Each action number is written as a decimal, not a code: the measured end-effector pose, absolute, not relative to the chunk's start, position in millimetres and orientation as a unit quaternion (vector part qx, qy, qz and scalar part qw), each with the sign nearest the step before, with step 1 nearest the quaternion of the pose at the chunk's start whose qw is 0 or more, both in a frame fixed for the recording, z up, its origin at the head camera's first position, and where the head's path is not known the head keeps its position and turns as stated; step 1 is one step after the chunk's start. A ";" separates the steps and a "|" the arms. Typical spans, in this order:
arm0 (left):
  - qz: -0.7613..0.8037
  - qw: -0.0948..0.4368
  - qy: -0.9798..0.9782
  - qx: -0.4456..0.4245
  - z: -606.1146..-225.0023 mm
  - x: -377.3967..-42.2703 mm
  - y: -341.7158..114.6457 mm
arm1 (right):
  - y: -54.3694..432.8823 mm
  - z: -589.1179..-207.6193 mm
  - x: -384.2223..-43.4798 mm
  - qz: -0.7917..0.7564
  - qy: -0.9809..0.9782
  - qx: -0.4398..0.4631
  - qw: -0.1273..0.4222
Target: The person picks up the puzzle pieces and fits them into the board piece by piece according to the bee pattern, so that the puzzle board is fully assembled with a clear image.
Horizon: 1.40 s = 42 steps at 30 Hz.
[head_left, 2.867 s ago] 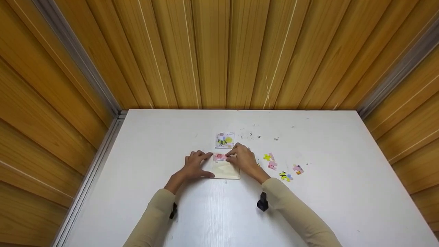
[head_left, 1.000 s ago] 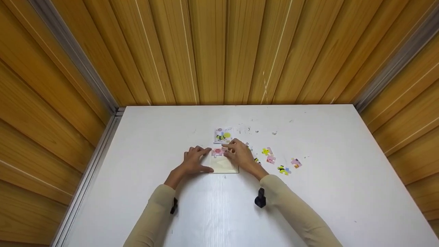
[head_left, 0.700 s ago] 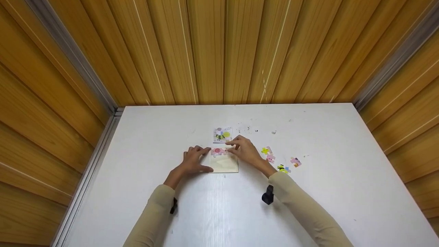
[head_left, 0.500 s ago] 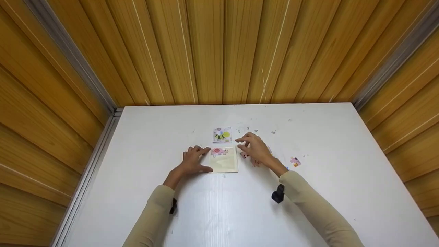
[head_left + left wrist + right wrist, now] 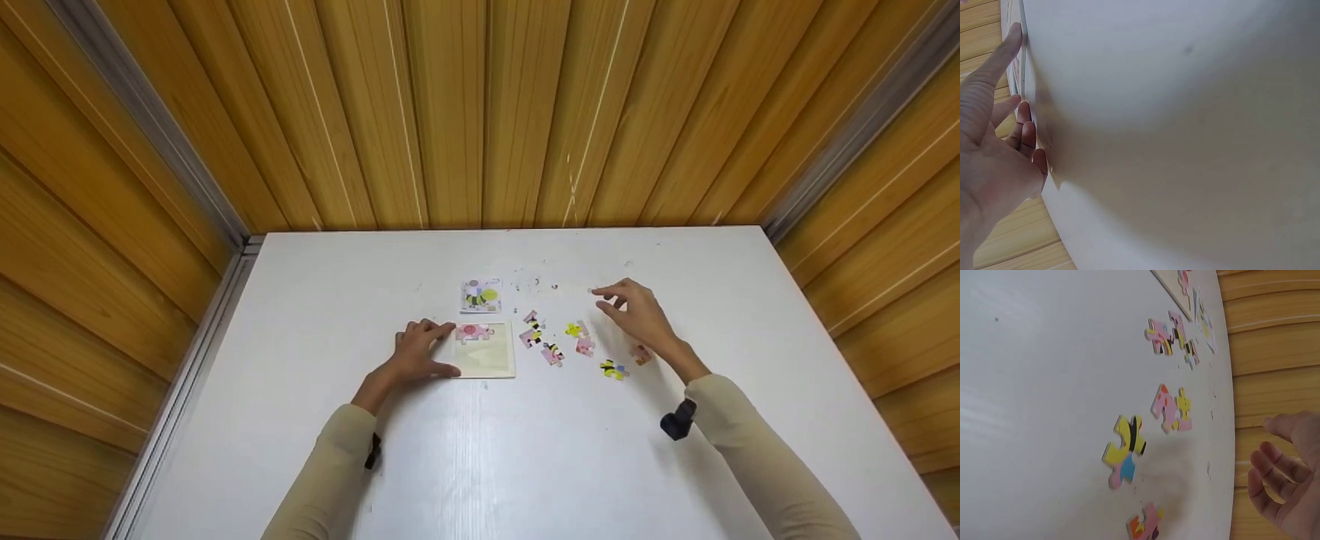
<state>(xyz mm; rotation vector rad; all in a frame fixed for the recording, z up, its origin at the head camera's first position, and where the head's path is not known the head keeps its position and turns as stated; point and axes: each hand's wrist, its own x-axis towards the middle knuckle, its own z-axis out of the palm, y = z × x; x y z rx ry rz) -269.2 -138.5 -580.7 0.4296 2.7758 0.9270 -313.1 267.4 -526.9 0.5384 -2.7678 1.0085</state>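
A shallow wooden puzzle tray lies on the white table. Pink puzzle pieces with a red round spot sit along its far left inner edge. My left hand rests at the tray's left side, thumb by the near corner and index finger by the far one. In the left wrist view its thumb touches the tray's edge. My right hand hovers over the table's right part, fingers loosely bent, holding nothing. Below it lies a pink and orange puzzle piece, partly hidden by the hand in the head view.
Loose puzzle pieces lie right of the tray: a black, yellow and pink group, a yellow and pink pair, and a yellow, black and blue group. A bee picture card lies beyond the tray. Wood-patterned walls stand behind.
My right hand has let go of the pink piece in the tray and moved right across the loose pieces, uncovering those beside the tray. My left hand has stayed at the tray's left side.
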 end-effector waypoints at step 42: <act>0.309 0.092 0.934 0.155 -581.4 -269.1 -139.4 | 324.8 -546.5 -294.1 0.326 -0.933 0.144 0.045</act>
